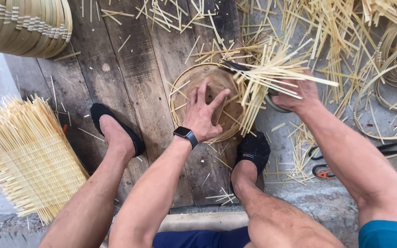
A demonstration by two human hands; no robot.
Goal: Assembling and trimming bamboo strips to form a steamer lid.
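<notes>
My left hand (pixel 204 112), a dark watch on its wrist, presses with spread fingers on a round woven bamboo disc (pixel 187 87) lying on the dark wooden planks (pixel 134 69). My right hand (pixel 295 94) is closed around a bundle of thin bamboo strips (pixel 265 73) that fan out from the disc's right edge, and also around a dark rounded object partly hidden under the fingers. Both my feet in black shoes rest on the planks either side of the disc.
A woven bamboo mat (pixel 26 156) with loose ends lies at the left. Stacked bamboo hoops (pixel 24 25) sit at the top left, more hoops (pixel 391 78) at the right. Loose strips (pixel 327 27) litter the concrete. Scissors (pixel 325 170) lie near my right leg.
</notes>
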